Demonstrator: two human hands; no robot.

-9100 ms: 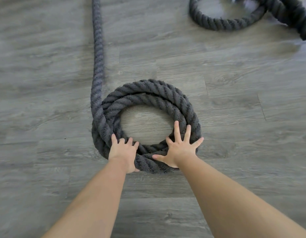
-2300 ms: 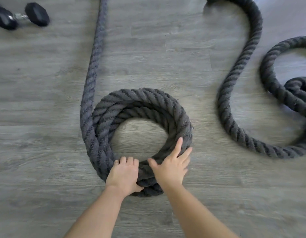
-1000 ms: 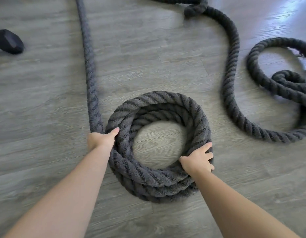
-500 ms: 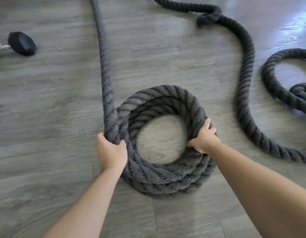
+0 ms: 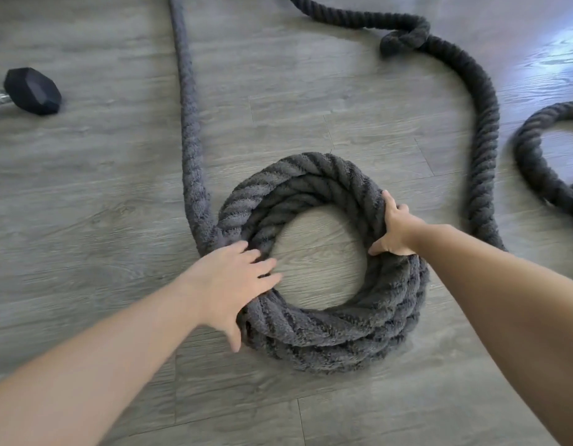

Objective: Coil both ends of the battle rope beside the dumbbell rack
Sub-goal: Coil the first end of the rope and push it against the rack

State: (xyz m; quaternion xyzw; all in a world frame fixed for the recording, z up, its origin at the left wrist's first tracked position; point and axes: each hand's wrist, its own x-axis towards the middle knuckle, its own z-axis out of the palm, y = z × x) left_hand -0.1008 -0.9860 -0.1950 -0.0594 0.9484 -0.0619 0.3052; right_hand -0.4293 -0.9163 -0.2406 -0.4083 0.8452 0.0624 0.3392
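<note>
A thick dark grey battle rope lies on the wood floor. One end is stacked in a round coil [image 5: 323, 329] of several turns in front of me. My left hand [image 5: 233, 281] lies on the coil's left side with fingers spread and fairly straight, thumb down its outer edge. My right hand [image 5: 396, 228] grips the coil's right side, fingers curled over the outside and thumb on the inner rim. A straight run of rope [image 5: 188, 117] leaves the coil at its left and goes away from me. The other rope length [image 5: 484, 123] snakes along the right.
A black hex dumbbell [image 5: 32, 91] lies on the floor at the far left. Part of a loose loop of rope [image 5: 536, 165] sits at the right edge. Grey plank floor [image 5: 85, 194] surrounds the coil.
My left hand let go of the rope where it enters the coil and now lies spread on the coil's left side. My right hand stays on the right side.
</note>
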